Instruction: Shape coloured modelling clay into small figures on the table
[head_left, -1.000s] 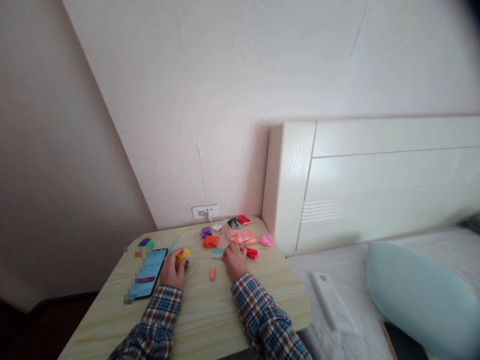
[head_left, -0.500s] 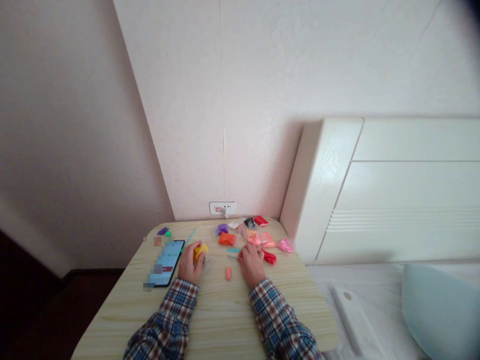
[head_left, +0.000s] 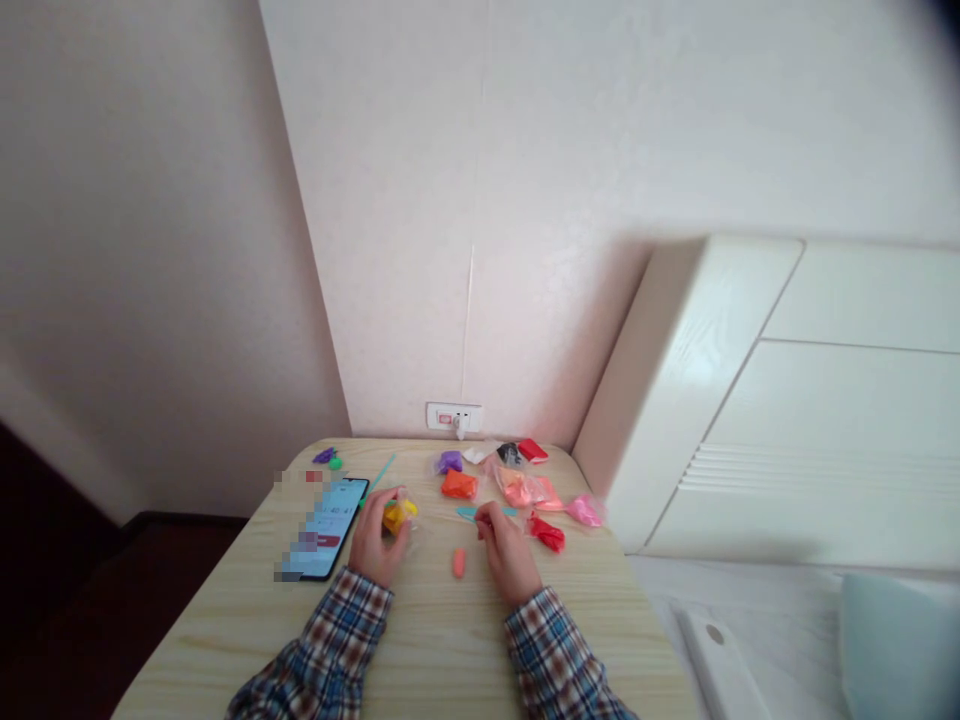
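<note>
Near the phone, my left hand [head_left: 379,545] curls around a clear bag of yellow modelling clay [head_left: 400,515], thumb and fingers on either side of it. My right hand [head_left: 508,552] is closed in a pinch over the tabletop. Its fingertips meet beside light blue plastic strips [head_left: 491,511], which look like clay tools; whether it grips one cannot be made out. Between the hands lies a small salmon-coloured clay roll [head_left: 459,563]. To the right of my right hand is a bag of red clay [head_left: 547,533].
A phone [head_left: 330,530] lies at the left of the wooden table [head_left: 442,650]. Purple [head_left: 450,461], orange [head_left: 459,485] and pink [head_left: 585,511] clay packets sit farther back, among others. Behind them a wall socket [head_left: 454,417] holds a plug. A white headboard [head_left: 667,340] stands right.
My right hand has drawn back slightly and its fingers have tightened into a pinch, uncovering more of the blue strips. My left hand stays around the yellow clay bag. The view has shifted a little.
</note>
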